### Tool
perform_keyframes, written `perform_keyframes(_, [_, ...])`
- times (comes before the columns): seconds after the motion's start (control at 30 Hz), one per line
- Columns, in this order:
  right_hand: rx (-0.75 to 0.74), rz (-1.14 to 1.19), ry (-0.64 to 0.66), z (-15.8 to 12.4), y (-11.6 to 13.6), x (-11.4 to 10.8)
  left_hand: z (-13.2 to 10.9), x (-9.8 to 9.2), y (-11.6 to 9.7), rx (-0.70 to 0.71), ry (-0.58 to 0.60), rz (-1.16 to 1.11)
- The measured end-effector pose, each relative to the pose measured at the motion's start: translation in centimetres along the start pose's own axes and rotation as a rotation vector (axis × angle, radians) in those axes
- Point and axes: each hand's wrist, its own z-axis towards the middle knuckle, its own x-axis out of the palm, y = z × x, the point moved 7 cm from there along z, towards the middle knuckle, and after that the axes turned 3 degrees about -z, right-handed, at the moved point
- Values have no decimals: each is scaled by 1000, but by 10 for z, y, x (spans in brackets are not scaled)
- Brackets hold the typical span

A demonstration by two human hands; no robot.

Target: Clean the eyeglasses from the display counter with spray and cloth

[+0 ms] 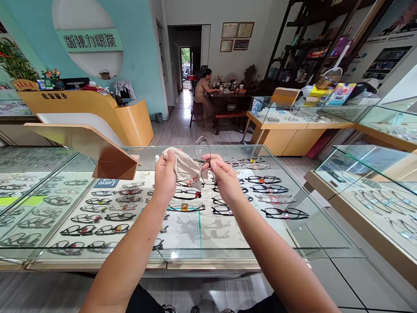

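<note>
Above the glass display counter, my left hand (pixel 165 177) is closed on a pale beige cloth (pixel 185 167) with red lettering near its lower corner. To its right, my right hand (pixel 224 174) pinches a thin-framed pair of glasses (pixel 202 148), one round lens rising above the fingers. The cloth's right edge comes close to the glasses; whether they touch is hard to tell. Below both hands, rows of glasses (pixel 186 206) lie inside the counter.
A wooden-framed mirror or stand (pixel 116 167) rests on the glass counter (pixel 188 263) left of my hands. More display cases stand at the right, one with a low corner (pixel 334 153). A person (pixel 203 92) sits at a table farther back.
</note>
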Motion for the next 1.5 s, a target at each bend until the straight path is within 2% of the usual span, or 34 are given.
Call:
perform_keyframes(0.27, [50,39,-68,3,3,-8,-3,3,0,13,26,82])
perform_keyframes(0.43, [43,36,-74,3,4,-9,-8,12,-8,54,124,108])
perform_keyframes(0.57, [57,49,-23,2,3,-7,-15,16,-21,219,200,339])
perform_keyframes(0.67, [45,-1,21,2,7,-7,-22,14,-29,376,171,548])
perform_keyframes(0.8, [40,-56,119,2,16,-4,-30,15,-40,594,121,708])
perform_keyframes(0.93, [46,-115,200,4,27,-6,-39,26,-44,810,228,840])
perform_keyframes(1.1, [74,-212,312,6,32,-13,-46,37,-40,913,381,1000])
perform_keyframes(1.27, [105,-228,348,5,30,-17,-49,38,-43,1011,389,999])
perform_keyframes(1.33, [40,-268,307,5,33,-17,-50,38,-44,1034,388,983])
perform_keyframes(1.5, [-279,-490,140,-2,54,-15,-53,34,-49,1127,332,934])
